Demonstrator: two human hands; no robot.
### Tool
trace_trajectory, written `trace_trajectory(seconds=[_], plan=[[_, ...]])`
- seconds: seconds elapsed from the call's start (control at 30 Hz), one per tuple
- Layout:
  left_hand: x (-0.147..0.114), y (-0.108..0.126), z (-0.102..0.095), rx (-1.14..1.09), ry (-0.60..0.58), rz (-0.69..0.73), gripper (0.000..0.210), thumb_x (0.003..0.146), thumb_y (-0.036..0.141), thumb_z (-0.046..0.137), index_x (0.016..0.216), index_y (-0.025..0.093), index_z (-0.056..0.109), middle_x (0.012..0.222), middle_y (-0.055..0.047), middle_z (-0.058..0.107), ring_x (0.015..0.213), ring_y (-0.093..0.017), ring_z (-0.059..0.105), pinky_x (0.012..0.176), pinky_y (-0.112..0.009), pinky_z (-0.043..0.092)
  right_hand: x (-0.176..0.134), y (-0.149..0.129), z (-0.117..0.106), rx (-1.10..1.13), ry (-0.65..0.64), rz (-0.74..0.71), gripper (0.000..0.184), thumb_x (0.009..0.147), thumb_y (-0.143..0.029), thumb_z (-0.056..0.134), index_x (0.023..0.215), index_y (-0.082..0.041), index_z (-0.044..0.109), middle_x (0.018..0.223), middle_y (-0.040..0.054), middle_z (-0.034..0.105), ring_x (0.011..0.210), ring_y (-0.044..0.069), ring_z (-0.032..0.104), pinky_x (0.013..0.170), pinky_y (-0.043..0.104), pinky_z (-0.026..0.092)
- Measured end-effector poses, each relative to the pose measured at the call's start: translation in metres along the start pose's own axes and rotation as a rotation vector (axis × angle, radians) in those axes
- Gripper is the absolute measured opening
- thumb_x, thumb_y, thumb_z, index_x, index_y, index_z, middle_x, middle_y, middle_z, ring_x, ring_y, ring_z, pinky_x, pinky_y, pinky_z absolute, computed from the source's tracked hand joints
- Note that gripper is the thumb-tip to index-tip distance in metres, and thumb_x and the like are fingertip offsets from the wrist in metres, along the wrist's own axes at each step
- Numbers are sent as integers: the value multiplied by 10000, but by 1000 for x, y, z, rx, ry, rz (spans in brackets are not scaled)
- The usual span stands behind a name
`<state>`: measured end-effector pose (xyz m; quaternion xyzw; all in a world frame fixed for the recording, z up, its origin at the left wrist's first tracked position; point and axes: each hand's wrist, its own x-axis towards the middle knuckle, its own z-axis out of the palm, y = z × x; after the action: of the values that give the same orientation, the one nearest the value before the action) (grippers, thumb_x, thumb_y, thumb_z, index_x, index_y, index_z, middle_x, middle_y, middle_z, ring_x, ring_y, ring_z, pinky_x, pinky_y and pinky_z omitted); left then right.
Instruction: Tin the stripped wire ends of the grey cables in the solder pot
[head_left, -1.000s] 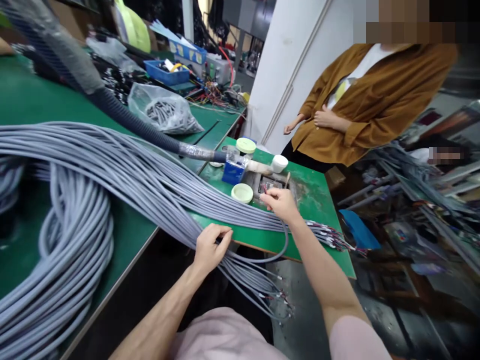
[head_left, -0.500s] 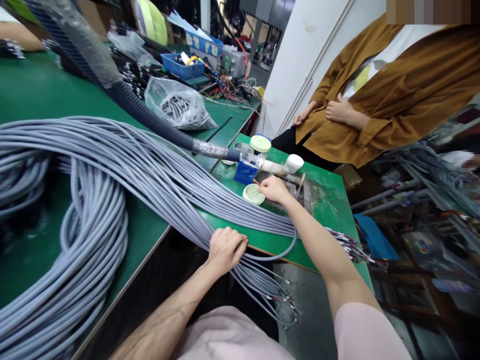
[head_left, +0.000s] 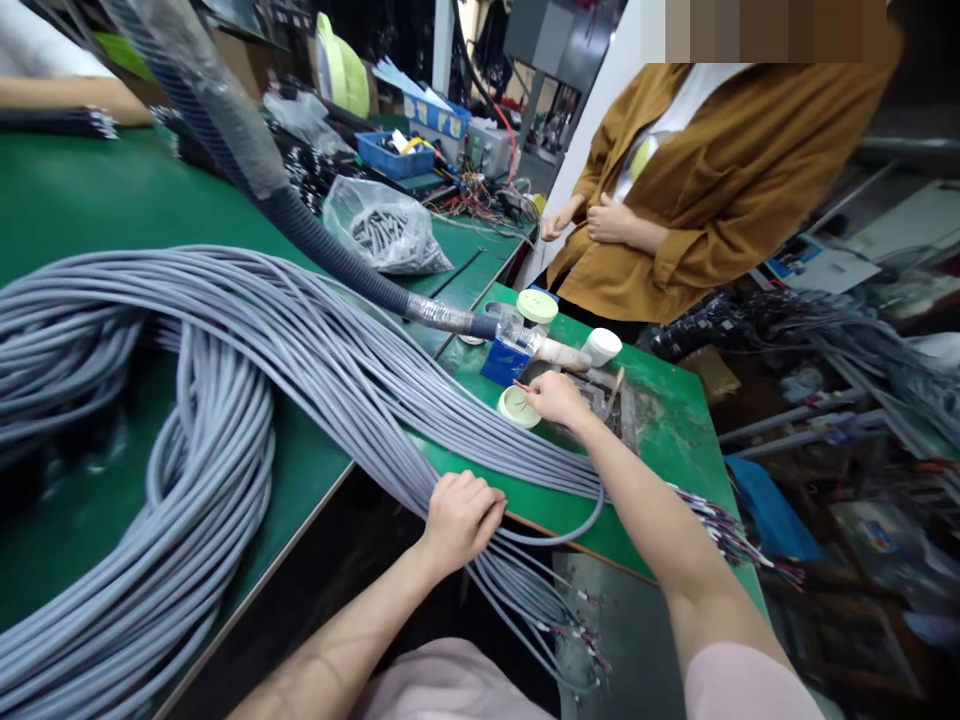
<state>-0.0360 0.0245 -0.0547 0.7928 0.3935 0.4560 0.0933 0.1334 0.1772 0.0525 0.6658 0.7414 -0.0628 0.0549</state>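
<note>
My left hand (head_left: 463,520) is closed on grey cable at the edge of the green table, where part of the long bundle of grey cables (head_left: 322,370) bends down over the side. Their ends (head_left: 577,635), with small coloured wires, hang below that hand. A single grey cable loops from near my left hand toward my right forearm and passes behind it. My right hand (head_left: 559,400) pinches thin wires, one reddish, over a shallow pale-green dish (head_left: 517,418). The wire tips are at the dish; whether they touch its contents I cannot tell.
A ribbed hose (head_left: 360,280) runs across to a blue box (head_left: 504,362) beside the dish. Behind stand a pale-lidded jar (head_left: 538,306) and a white cup (head_left: 602,346). A plastic bag (head_left: 386,225) lies further back. Another person in a brown jacket (head_left: 697,200) stands opposite.
The camera view has turned, so the scene sits slightly further right and lower. Both hands keep their holds, my right one still over the dish. The person opposite has shifted a hand a little.
</note>
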Motion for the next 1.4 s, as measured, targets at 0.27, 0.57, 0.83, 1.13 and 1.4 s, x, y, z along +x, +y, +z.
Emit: trace_trajectory(seconds=[0.27,0.57,0.83,1.13,1.4], plan=[[0,-1,-1,12,13,12,79,869,182,553,812,193,606,645,5,602,639,-147,483,632,-325,300,-9,9,-11,0,44,-12,239,812,-289,540,785,-183,753,799,71,734,722,179,631,565,254,323],[0,-2,0,-3,33,27,77,865,159,547,826,192,605,652,-4,605,635,-149,483,628,-325,310,-29,83,-28,127,243,119,296,753,-319,544,497,-189,616,510,17,601,539,152,527,516,254,307],[2,-2,-3,38,-28,27,83,877,188,563,824,197,627,642,1,594,644,-154,486,633,-320,302,-19,114,-17,151,220,303,275,783,-309,550,619,-157,709,537,33,630,614,162,585,577,240,371],[2,-3,-3,42,-48,41,49,866,192,591,840,202,631,647,12,610,638,-141,492,630,-313,306,-1,121,-1,115,160,398,233,809,-313,601,772,-158,771,773,89,730,799,195,661,667,243,420],[4,-2,-2,57,-36,45,56,865,191,590,829,200,632,634,12,609,623,-137,488,625,-312,305,3,121,5,92,119,424,229,809,-304,612,894,-170,777,937,123,740,926,223,673,745,255,455]])
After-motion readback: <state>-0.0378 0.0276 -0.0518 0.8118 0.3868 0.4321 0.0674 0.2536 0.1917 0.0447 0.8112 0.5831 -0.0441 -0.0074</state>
